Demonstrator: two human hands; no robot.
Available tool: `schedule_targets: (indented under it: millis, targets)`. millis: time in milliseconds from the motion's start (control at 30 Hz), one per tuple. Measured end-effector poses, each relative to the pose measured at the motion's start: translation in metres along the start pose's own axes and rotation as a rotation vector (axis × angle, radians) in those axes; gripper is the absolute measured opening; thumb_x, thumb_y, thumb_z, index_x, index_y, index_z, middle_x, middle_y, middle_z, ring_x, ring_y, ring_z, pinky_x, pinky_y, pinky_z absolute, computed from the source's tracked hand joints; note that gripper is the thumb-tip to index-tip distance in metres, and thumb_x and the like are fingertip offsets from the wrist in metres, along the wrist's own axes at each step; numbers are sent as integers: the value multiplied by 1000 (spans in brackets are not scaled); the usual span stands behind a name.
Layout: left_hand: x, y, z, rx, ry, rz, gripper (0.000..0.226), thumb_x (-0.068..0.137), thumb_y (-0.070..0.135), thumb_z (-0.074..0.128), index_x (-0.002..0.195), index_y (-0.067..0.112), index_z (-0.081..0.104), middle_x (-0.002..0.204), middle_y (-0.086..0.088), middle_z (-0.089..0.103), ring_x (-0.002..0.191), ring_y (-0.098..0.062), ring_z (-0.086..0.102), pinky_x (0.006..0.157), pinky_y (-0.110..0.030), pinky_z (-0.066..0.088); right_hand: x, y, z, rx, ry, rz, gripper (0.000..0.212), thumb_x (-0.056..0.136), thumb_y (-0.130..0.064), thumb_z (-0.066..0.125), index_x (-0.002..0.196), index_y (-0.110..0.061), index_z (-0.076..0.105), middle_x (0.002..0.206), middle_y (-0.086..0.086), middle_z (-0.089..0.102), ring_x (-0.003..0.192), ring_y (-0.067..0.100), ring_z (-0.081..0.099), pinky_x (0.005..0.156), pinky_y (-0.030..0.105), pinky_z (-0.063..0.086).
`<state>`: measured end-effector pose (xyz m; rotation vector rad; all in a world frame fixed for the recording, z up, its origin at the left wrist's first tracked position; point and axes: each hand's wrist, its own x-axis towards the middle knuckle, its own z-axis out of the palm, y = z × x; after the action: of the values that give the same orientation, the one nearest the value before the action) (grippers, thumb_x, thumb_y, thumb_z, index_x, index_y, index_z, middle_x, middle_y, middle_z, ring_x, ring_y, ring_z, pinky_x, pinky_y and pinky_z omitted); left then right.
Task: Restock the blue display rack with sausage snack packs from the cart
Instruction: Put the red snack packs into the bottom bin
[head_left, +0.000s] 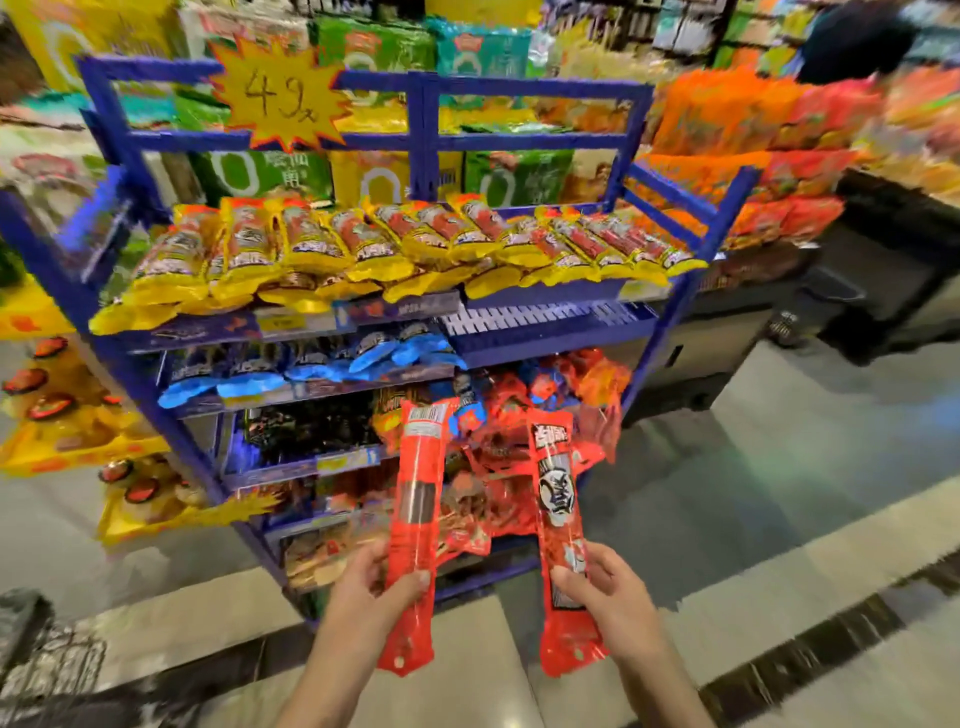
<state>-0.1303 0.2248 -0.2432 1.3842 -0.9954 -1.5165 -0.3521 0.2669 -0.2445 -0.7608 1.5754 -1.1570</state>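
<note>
Left hand (382, 582) raised, fingers curled round red sausage pack (415, 519), back label showing. Right hand (613, 592) likewise gripping second red pack (561, 525), upright, before blue rack (519, 140), lower shelves.

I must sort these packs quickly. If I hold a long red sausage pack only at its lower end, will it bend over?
Probably not: both red packs stand straight above the left hand and right hand. Likely light. The glossy film may slip.
</note>
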Motion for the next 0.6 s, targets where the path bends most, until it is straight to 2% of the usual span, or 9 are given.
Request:
schedule_targets:
  millis: [100, 133, 200, 267, 333, 400, 500, 600]
  targets:
    - [14, 6, 4, -40, -20, -58, 17, 73, 5, 67, 86, 14, 61, 65, -5, 64, 64, -25, 55, 63, -36, 41, 13, 2, -3, 19, 29, 19, 41, 55, -22, 68, 94, -11, 62, 87, 6, 68, 74, 10, 65, 68, 21, 50]
    - [18, 10, 5, -60, -33, -66, 14, 73, 10, 67, 85, 12, 62, 61, -4, 64, 61, -23, 54, 63, -35, 40, 17, 2, -4, 18, 37, 21, 42, 55, -23, 68, 95, -12, 62, 88, 6, 69, 78, 15, 64, 71, 24, 50]
    - [23, 16, 8, -66, -88, -71, 39, 57, 31, 74, 89, 10, 64, 61, -2, 64, 58, -18, 55, 64, -36, 40, 25, 1, -6, 9, 44, 23, 45, 56, -23, 68, 98, -11, 62, 89, 6, 70, 78, 15, 64, 72, 24, 50]
    - [30, 20, 13, -43, -133, -70, 57, 46, 39, 76, 95, 11, 62, 61, -3, 63, 54, -13, 57, 59, -31, 42, 34, -2, -8, 14, 50, 23, 41, 56, -23, 68, 96, -11, 63, 86, 3, 72, 73, 10, 66, 70, 21, 51]
    - [38, 22, 19, -72, -160, -97, 65, 41, 35, 76, 98, 9, 59, 59, -7, 63, 50, -11, 58, 53, -28, 43, 44, -5, -11, 39, 52, 22, 38, 56, -21, 68, 93, -12, 63, 82, 0, 72, 69, 5, 66, 66, 17, 52]
    - [48, 21, 23, -143, -192, -140, 63, 44, 22, 75, 102, 5, 56, 59, -9, 64, 49, -14, 60, 45, -26, 46, 56, -5, -11, 60, 52, 16, 38, 56, -20, 69, 93, -12, 63, 79, -2, 73, 68, 3, 67, 63, 14, 51]
    - [63, 16, 24, -219, -282, -188, 72, 42, 17, 76, 110, 2, 55, 72, -16, 68, 53, -21, 62, 41, -26, 46, 71, -2, -9, 72, 39, 1, 31, 67, -15, 76, 96, -13, 64, 84, -1, 73, 69, 2, 67, 62, 13, 50]
    - [69, 16, 29, -263, -350, -217, 84, 39, 19, 84, 117, 1, 56, 95, -21, 68, 67, -25, 66, 48, -30, 52, 83, 0, -9, 84, 4, 19, 26, 74, -8, 75, 97, -10, 65, 79, -2, 73, 67, 3, 67, 60, 14, 50]
